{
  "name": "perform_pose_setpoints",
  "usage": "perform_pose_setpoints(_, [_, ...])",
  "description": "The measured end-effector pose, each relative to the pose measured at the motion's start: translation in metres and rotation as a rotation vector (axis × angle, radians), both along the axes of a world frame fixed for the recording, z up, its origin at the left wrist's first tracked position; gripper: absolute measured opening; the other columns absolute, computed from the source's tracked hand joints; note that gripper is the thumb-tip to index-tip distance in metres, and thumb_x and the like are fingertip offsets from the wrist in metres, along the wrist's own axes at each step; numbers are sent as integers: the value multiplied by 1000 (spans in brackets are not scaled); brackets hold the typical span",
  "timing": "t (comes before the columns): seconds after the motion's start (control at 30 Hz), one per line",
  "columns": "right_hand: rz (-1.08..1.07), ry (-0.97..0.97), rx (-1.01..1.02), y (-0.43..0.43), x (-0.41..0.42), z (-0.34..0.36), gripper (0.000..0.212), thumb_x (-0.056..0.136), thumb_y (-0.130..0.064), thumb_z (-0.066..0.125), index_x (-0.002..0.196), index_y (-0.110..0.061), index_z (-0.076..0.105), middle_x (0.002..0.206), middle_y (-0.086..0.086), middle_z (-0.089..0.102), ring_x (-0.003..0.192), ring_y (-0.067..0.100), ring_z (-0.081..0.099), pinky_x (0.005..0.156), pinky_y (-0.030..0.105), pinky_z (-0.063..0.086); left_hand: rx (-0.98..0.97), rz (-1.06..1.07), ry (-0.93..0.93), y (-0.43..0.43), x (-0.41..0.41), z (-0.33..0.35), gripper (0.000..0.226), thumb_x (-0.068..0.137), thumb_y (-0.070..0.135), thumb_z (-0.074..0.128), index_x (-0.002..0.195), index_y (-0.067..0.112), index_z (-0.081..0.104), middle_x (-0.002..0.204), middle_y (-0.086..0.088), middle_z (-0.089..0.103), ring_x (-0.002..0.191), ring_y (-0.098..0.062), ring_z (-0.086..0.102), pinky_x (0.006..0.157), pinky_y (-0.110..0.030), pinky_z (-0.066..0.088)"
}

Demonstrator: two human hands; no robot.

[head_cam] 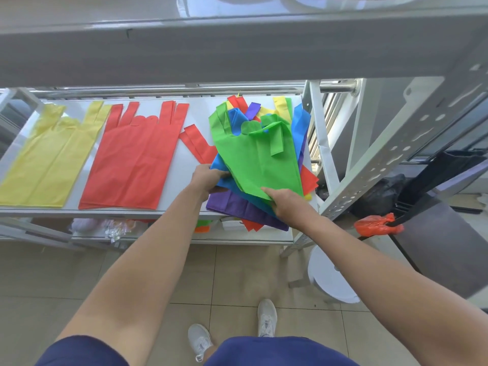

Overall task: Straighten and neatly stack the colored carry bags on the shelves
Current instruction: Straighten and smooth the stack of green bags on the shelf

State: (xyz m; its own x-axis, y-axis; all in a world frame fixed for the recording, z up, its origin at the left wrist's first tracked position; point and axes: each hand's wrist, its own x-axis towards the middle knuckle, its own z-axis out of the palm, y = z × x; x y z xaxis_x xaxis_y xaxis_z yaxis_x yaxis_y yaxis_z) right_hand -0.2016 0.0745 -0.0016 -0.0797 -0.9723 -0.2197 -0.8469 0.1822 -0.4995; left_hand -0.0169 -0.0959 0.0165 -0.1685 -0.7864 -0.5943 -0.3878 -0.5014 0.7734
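A messy pile of mixed carry bags lies at the right end of the white shelf [184,165], with a green bag [256,157] on top and blue, purple [232,207], red and yellow bags under it. My left hand [208,179] grips the pile's left edge at the blue bag. My right hand [286,204] pinches the near bottom corner of the green bag. Further left lie a flat stack of red bags [134,157] and a flat stack of yellow bags [47,157].
An upper shelf [211,48] overhangs the work area. A perforated metal upright [383,159] stands close on the right. A lower shelf [158,233] holds small items. A white stool [332,276] and an orange plastic bag [377,224] are at right.
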Motion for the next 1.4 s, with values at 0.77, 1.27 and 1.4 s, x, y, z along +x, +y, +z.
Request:
perform_pose_setpoints(0.77, [-316,-706,304,-46,33,57,39,106,-35,49,129,-9,66,137,21,64,99,20,68,88,32,57,-186,365,1071,2,108,183,27,101,2,47,93,-5,71,83,-15,74,74,-24,75,66,-28,60])
perform_pose_setpoints(1.27, [-96,-1259,393,-98,110,94,34,96,5,58,128,-5,60,100,11,75,77,22,76,65,32,61,182,173,850,123,246,53,61,92,46,70,144,16,59,138,-6,66,120,-25,66,93,-41,54])
perform_pose_setpoints(1.4, [44,-1328,305,-104,109,110,43,85,-3,68,126,-5,60,104,11,73,83,23,73,75,34,61,104,435,829,92,224,72,31,100,40,59,107,14,74,97,-4,76,84,-19,73,67,-31,58])
